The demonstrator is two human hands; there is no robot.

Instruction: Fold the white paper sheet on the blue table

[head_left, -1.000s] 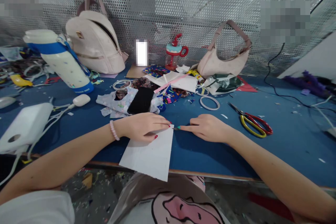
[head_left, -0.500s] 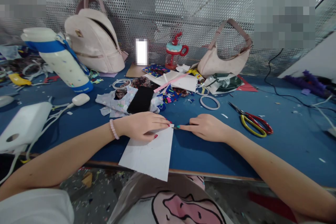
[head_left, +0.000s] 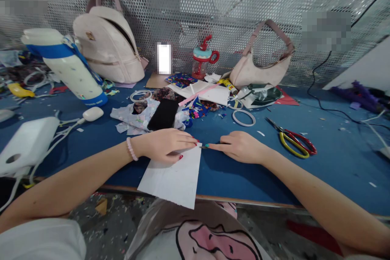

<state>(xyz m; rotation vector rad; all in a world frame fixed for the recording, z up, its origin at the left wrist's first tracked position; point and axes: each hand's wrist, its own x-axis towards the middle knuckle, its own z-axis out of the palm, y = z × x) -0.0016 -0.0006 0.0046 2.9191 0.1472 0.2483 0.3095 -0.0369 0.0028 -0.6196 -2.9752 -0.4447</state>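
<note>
A white sheet (head_left: pixel 173 176) lies on the blue table (head_left: pixel 335 162) and hangs over its front edge. My left hand (head_left: pixel 163 145) rests flat on the sheet's top part, fingers stretched out and pressing it down. My right hand (head_left: pixel 240 146) is closed, with the index finger pointing left along a thin dark tool. The tool's tip (head_left: pixel 203 146) touches the sheet's top right corner. Most of the tool is hidden under the fingers.
Red and yellow scissors (head_left: pixel 294 142) lie to the right of my right hand. Behind the hands are a black phone (head_left: pixel 163 114) on fabric scraps, tape rings (head_left: pixel 243 117), papers, a white bottle (head_left: pixel 68 67), two pink bags (head_left: pixel 108 44) and a white device (head_left: pixel 26 144) with cables.
Both hands stay in place on the sheet and tool. The view has only shifted slightly, so everything sits a little higher in the picture.
</note>
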